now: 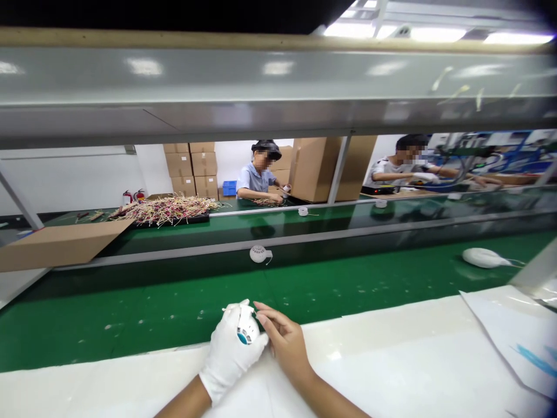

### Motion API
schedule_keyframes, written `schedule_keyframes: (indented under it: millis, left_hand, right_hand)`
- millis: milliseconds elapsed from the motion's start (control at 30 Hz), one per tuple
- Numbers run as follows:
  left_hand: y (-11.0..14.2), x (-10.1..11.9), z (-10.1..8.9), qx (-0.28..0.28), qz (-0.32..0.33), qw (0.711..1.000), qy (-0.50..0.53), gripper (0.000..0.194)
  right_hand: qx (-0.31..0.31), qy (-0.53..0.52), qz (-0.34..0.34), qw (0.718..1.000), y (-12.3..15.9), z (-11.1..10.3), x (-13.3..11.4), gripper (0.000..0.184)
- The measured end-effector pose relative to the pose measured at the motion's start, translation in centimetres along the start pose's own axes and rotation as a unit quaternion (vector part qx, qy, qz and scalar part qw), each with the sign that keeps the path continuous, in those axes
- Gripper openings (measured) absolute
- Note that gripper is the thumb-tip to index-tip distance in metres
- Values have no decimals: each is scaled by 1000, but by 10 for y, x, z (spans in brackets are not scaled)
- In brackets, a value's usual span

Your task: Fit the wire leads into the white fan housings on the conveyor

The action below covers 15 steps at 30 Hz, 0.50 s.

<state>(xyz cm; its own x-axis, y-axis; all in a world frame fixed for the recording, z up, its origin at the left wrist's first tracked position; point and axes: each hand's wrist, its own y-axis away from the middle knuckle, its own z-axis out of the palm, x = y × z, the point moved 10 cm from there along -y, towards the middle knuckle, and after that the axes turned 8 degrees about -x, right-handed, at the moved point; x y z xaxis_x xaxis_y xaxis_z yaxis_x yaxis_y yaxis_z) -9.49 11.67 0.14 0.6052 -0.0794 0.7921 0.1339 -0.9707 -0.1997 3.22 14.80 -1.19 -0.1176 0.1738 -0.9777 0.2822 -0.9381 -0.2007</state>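
My left hand (231, 348), in a white glove, is wrapped round a small white plastic device (249, 327). The device has a rounded body, dark slots and a teal patch on its lower side; part of it is hidden by the glove. At its upper right edge is my bare right hand (285, 342), thumb and forefinger pinched together. Whatever those fingertips hold is too small to make out. Both hands are above the near edge of the green conveyor belt (174, 325). Beyond them on the belt sits a round white slotted housing (258, 253) with a short tab.
At right on the belt lies a white oval part (484, 258) with a wire. Across stand a heap of wires (174, 209), a cardboard flap (61, 244) and small white parts (303, 212). Two people work opposite. A metal shelf beam (261, 119) spans overhead; white sheeting (383, 366) covers the near surface.
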Motion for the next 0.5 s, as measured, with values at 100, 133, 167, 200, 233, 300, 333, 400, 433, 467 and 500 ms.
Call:
schedule_keyframes:
  millis: [100, 133, 167, 200, 233, 300, 333, 400, 433, 467, 500]
  left_hand:
    - [0, 4, 7, -27, 23, 999, 42, 41]
    - [0, 5, 8, -33, 31, 997, 54, 39]
    - [1, 7, 9, -39, 36, 997, 63, 38]
    - [1, 9, 10, -46, 40, 996, 67, 36]
    - [1, 10, 10, -53, 40, 995, 68, 34]
    - [2, 11, 12, -66, 31, 995, 68, 31]
    - [2, 12, 12, -71, 25, 995, 68, 30]
    - [2, 14, 13, -81, 16, 995, 64, 27]
    - [2, 15, 14, -87, 14, 994, 64, 27]
    - [2, 16, 15, -93, 14, 993, 69, 27]
    - [2, 18, 16, -100, 18, 992, 79, 27]
  right_hand:
    - [-2, 26, -39, 999, 2, -1, -7, 18]
    - [2, 34, -43, 998, 2, -2, -9, 18]
    - [8, 43, -47, 998, 3, -3, -10, 18]
    - [15, 51, -50, 997, 4, -5, -11, 17]
    - [21, 57, -52, 997, 5, -6, -13, 17]
    - [27, 64, -49, 996, 6, -7, -13, 17]
    - [28, 65, -46, 996, 6, -7, -13, 17]
    - [27, 63, -40, 997, 6, -7, -11, 17]
    - [27, 62, -39, 997, 6, -7, -11, 17]
    - [27, 62, -41, 997, 5, -7, -11, 17]
    - [26, 64, -44, 997, 5, -7, -11, 17]
